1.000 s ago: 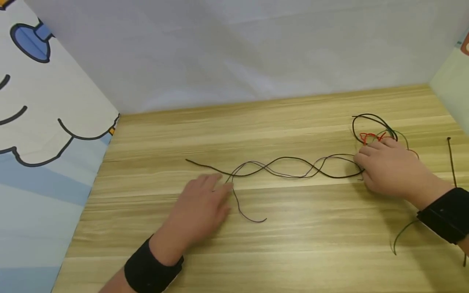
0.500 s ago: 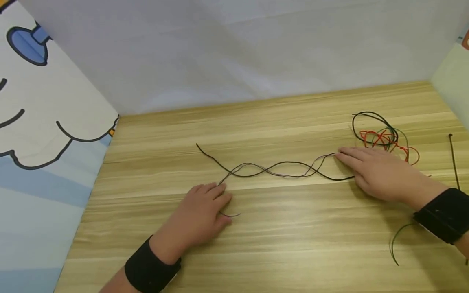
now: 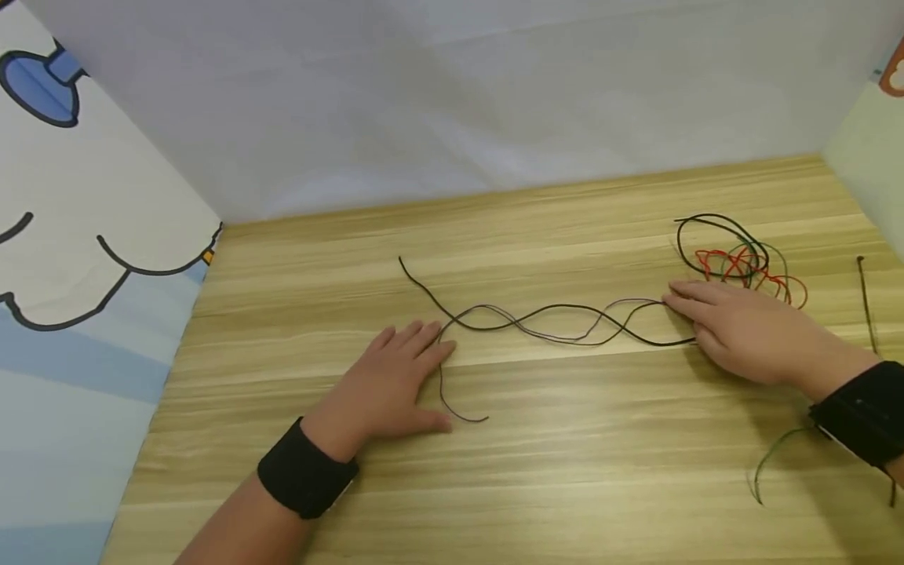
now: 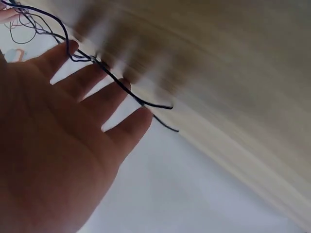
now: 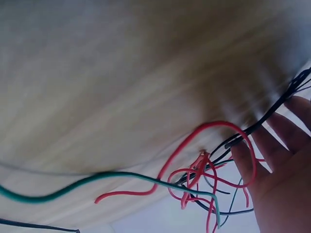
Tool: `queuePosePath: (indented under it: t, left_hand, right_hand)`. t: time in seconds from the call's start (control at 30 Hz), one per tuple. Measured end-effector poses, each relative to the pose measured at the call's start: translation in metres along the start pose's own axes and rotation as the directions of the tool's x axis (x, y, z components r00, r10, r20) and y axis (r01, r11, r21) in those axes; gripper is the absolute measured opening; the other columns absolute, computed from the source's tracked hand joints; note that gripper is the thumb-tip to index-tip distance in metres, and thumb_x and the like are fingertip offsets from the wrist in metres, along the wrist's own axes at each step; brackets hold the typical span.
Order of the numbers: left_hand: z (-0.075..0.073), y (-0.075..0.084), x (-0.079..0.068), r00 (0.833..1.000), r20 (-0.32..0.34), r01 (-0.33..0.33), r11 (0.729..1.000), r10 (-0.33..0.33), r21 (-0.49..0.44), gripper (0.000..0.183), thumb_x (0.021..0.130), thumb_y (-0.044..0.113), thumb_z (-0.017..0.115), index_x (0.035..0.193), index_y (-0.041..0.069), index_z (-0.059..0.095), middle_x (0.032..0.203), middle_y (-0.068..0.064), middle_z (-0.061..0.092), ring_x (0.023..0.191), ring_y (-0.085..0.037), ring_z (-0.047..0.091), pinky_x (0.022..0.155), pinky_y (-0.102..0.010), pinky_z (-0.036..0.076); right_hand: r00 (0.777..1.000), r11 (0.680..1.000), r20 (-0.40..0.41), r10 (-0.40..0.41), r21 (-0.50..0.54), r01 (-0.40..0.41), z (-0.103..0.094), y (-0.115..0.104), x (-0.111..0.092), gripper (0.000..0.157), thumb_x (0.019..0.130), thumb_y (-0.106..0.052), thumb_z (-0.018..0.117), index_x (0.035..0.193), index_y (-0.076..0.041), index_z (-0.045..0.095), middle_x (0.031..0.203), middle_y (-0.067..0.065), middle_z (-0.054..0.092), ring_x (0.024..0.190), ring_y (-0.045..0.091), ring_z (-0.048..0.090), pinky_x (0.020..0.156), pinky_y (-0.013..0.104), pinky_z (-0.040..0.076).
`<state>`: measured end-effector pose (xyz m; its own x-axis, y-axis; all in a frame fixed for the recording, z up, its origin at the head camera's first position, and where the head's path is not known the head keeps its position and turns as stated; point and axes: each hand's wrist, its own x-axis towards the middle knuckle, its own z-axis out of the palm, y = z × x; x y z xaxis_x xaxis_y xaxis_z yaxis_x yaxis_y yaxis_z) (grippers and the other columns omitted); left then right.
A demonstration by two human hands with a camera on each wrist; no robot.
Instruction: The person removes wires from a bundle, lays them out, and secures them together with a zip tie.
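I have the left hand (image 3: 395,377) with fingers straight and spread, touching the crossed dark cords (image 3: 561,306) at their left; the right hand (image 3: 756,333), fingers extended, covers their right part on the bench (image 3: 551,471), near side of tangled red cord (image 5: 200,170).

A thicker black cord (image 3: 561,306) and thinner dark cords (image 3: 483,306) are loosely crossed into a row of open loops, laid across the wooden table (image 3: 600,463), left ends splayed.
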<state>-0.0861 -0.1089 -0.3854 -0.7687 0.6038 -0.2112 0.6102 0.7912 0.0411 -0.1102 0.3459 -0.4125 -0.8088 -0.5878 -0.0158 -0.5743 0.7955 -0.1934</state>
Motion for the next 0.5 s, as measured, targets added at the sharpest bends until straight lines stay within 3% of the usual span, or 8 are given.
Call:
queuePosePath:
  t: [0.07,0.2,0.3,0.4,0.5]
  left_hand:
    - [-0.001,0.0,0.004,1.0,-0.027,0.009,1.0,-0.009,0.012,0.099,0.069,0.079,0.054,0.147,0.021,0.036,0.155,-0.009,0.028,0.141,-0.026,0.02,0.113,-0.051,0.021]
    - [-0.006,0.006,0.019,0.993,-0.103,-0.053,0.999,0.053,0.008,0.094,0.071,0.081,0.048,0.146,0.025,0.039,0.156,-0.013,0.023,0.142,-0.029,0.016,0.113,-0.052,0.019]
    - [-0.009,0.011,0.03,0.996,-0.022,-0.081,0.997,0.081,-0.018,0.091,0.072,0.082,0.046,0.148,0.032,0.034,0.159,-0.012,0.015,0.143,-0.031,0.011,0.113,-0.054,0.017]
    - [-0.009,0.012,0.031,0.995,0.082,-0.047,0.999,0.049,-0.019,0.094,0.071,0.08,0.049,0.149,0.034,0.029,0.16,-0.009,0.013,0.144,-0.029,0.009,0.114,-0.054,0.017]
    - [-0.006,0.006,0.023,0.996,0.093,-0.015,1.0,0.014,0.01,0.097,0.068,0.08,0.053,0.15,0.034,0.027,0.159,-0.006,0.017,0.143,-0.026,0.011,0.113,-0.051,0.019]
  right_hand:
    - [1.0,1.0,-0.014,-0.014,0.0,0.014,0.0,0.002,0.0,0.049,0.09,-0.009,0.051,0.139,-0.006,0.049,0.144,0.022,0.044,0.131,0.04,0.035,0.103,0.057,0.032]
    - [0.999,0.999,-0.031,-0.034,-0.015,0.033,0.001,0.004,-0.002,0.051,0.089,-0.009,0.052,0.139,-0.015,0.051,0.143,0.022,0.044,0.131,0.04,0.036,0.102,0.056,0.032]
    - [0.999,0.999,-0.026,-0.039,-0.017,0.039,0.003,0.004,-0.004,0.052,0.089,-0.01,0.052,0.141,-0.018,0.049,0.144,0.022,0.043,0.131,0.04,0.036,0.102,0.057,0.032]
    - [0.998,0.999,-0.037,-0.041,-0.004,0.041,0.006,0.004,-0.006,0.053,0.089,-0.009,0.052,0.142,-0.014,0.047,0.144,0.022,0.043,0.13,0.041,0.037,0.101,0.057,0.034]
    - [0.999,1.0,-0.045,-0.018,0.019,0.019,0.005,0.004,-0.006,0.054,0.089,-0.009,0.054,0.142,-0.007,0.044,0.144,0.022,0.043,0.13,0.041,0.037,0.1,0.056,0.034]
